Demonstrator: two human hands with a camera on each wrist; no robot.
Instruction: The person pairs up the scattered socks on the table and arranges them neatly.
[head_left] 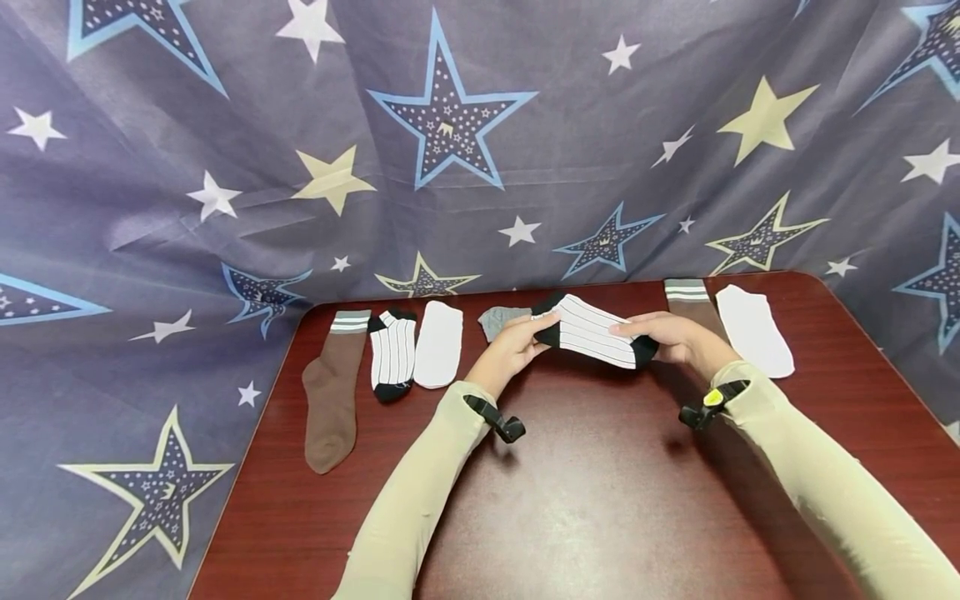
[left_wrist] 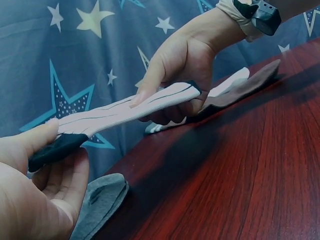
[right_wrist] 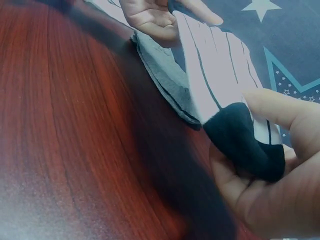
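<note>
- A white ankle sock with thin black lengthwise stripes and black ends, made of knit fabric (head_left: 596, 332), is held up above the desk, stretched out between the two hands.
- The left hand (head_left: 517, 343) has its grip closed about one black end of this sock, thumb on the upper face and fingers underneath.
- The right hand (head_left: 671, 335) has its grip pinching the opposite black end, its thumb on the striped face and its fingers behind.
- A soft grey fabric sock (head_left: 501, 319) lies on the desk just beside the left hand, partly hidden in the head view.
- On the left side of the reddish-brown wood-grain desk (head_left: 600, 500) lie, from left to right, a long brown sock with a grey, white-striped cuff (head_left: 332, 408), a second black-and-white striped ankle sock (head_left: 392, 357) and a plain white low sock (head_left: 438, 346).
- Beyond the right hand lie another brown sock with a grey, white-striped cuff (head_left: 693, 307), partly covered, and, just beside it, another plain white sock (head_left: 756, 332).
- Behind the desk hangs a grey-blue fabric backdrop printed with stars (head_left: 480, 217).
</note>
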